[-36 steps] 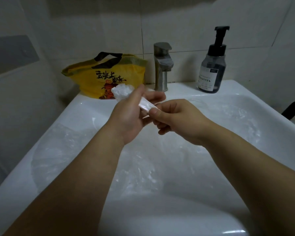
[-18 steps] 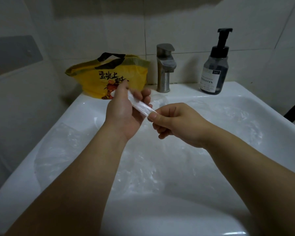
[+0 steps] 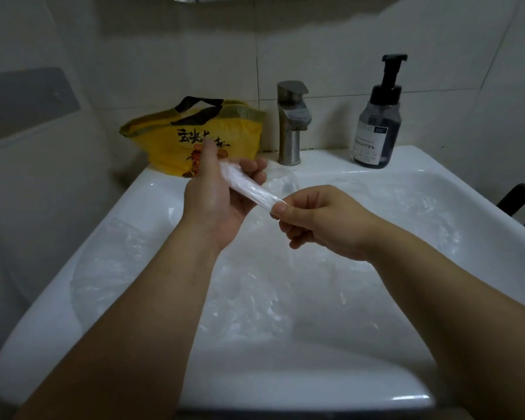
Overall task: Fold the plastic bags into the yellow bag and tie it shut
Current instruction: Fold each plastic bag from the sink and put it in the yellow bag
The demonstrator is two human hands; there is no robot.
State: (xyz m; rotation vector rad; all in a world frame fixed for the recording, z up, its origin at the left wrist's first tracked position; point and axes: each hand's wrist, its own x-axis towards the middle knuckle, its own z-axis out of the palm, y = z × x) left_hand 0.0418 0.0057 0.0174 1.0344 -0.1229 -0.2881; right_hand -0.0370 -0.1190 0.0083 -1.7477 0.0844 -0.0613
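Observation:
A clear plastic bag [image 3: 249, 189], rolled into a narrow strip, stretches between both hands above the sink. My left hand [image 3: 219, 198] holds its far end, with the fingers curled round it and the thumb up. My right hand [image 3: 319, 219] pinches the near end between thumb and forefinger. The yellow bag [image 3: 170, 147] with black handles and black print stands on the sink's back left corner, behind my left hand. More clear plastic bags [image 3: 255, 295] lie spread loosely in the basin under my arms.
The white sink [image 3: 437, 174] fills the lower view. A metal tap [image 3: 291, 122] stands at the back middle and a dark soap pump bottle [image 3: 376, 128] at the back right. Tiled walls close in behind and left. A dark chair part [image 3: 522, 204] shows at the right edge.
The crumpled end above my left hand has been drawn down into the strip. My left hand has opened slightly and the strip now runs straighter between both hands.

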